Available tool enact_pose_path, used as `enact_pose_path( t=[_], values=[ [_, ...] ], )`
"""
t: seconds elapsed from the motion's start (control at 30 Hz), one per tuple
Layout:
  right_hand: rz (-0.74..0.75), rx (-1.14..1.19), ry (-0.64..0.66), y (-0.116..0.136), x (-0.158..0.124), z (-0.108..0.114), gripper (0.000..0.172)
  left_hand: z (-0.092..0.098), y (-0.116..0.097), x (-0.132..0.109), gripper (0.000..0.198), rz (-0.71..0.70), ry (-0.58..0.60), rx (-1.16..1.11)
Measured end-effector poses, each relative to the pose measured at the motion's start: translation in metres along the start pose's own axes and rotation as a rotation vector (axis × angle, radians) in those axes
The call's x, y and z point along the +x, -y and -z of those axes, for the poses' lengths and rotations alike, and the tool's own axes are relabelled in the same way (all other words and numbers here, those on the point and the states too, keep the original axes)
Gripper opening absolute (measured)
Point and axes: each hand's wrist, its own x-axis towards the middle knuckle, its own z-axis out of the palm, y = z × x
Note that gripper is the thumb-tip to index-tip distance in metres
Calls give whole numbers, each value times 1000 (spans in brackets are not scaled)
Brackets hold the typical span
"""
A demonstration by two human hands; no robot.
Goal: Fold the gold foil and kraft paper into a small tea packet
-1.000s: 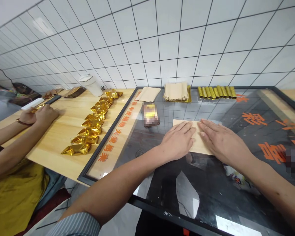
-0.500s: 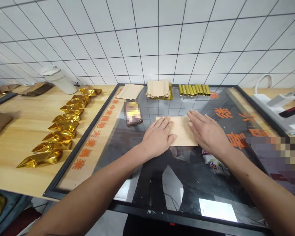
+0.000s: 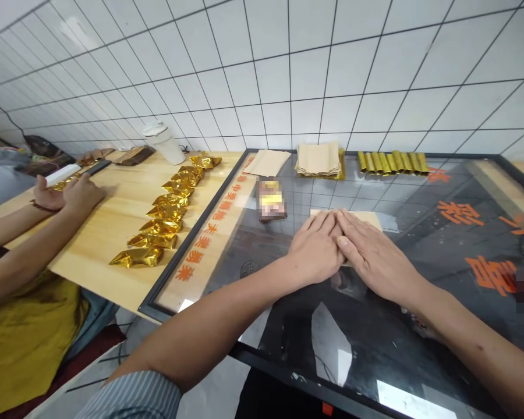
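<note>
A tan paper sheet (image 3: 370, 217) lies flat on the glass-topped, black-framed panel (image 3: 227, 273), mostly covered by my hands. My left hand (image 3: 318, 247) rests palm down over its left part, fingers stretched out. Beside it, touching at the fingers, my right hand (image 3: 373, 250) lies flat too, pointing up and left. Neither hand grips anything; whatever is beneath the palms is hidden. Left of my hands sits a small packet with a blurred front (image 3: 271, 201). Behind stand a stack of tan papers (image 3: 318, 158) with gold foil under it and a thinner pile of paper (image 3: 267, 163).
Several gold rolled tubes (image 3: 393, 163) line the panel's back edge. Twisted gold foil pieces (image 3: 166, 215) form a row on the wooden table (image 3: 87, 244) at left, near a white lidded cup (image 3: 163, 144). A co-worker's hands (image 3: 76, 192) hold something gold farther left.
My right hand has slid left over the paper until it meets my left hand. The view has turned left, bringing the co-worker's arms and hands into sight.
</note>
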Motion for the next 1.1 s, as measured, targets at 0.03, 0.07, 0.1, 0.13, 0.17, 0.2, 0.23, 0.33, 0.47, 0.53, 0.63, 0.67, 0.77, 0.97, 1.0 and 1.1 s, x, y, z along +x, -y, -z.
enact_pose_path(
  t=[0.03, 0.07, 0.1, 0.13, 0.17, 0.2, 0.23, 0.33, 0.47, 0.53, 0.63, 0.67, 0.77, 0.97, 1.0, 1.1],
  values=[
    [-3, -18, 0, -3, 0, -1, 69, 0, 0, 0, 66, 0, -4, -2],
    [-6, -33, 3, -4, 0, -2, 69, 0, 0, 0, 66, 1, -3, -5],
    [-13, -48, 5, -6, 0, -2, 68, 0, 0, 0, 66, 5, 2, -10],
    [-24, -61, 7, -6, 0, -3, 69, 0, 1, 0, 67, 9, 7, -16],
    [-37, -74, 9, -6, 1, -3, 69, -1, 1, 0, 67, 15, 11, -20],
    [-50, -86, 12, -6, 1, -3, 69, -1, 1, 0, 67, 20, 12, -22],
    [-60, -97, 15, -6, 1, -3, 70, -2, 2, 0, 67, 22, 10, -22],
    [-57, -115, 17, -7, 2, -4, 70, -3, 2, 1, 67, 23, 4, -16],
    [-35, -156, -29, -14, 1, -7, 68, -4, 3, 1, 68, 28, 1, -12],
    [-9, -182, -57, -19, 1, -8, 67, -4, 2, 2, 69, 39, 13, -7],
    [18, -202, -68, -24, 1, -10, 65, -2, 2, 2, 71, 54, 36, -14],
    [16, -208, -64, -25, 0, -10, 65, -2, 2, 1, 71, 52, 39, -16],
    [4, -219, -56, -26, 0, -11, 66, -1, 2, 1, 72, 49, 46, -18],
    [10, -212, -66, -24, 0, -10, 65, 1, 2, 1, 72, 49, 59, -21],
    [8, -215, -65, -24, 0, -10, 65, 1, 2, 1, 72, 48, 60, -21],
    [-3, -227, -47, -22, 0, -8, 67, 1, 2, 1, 72, 47, 62, -22]
  ],
)
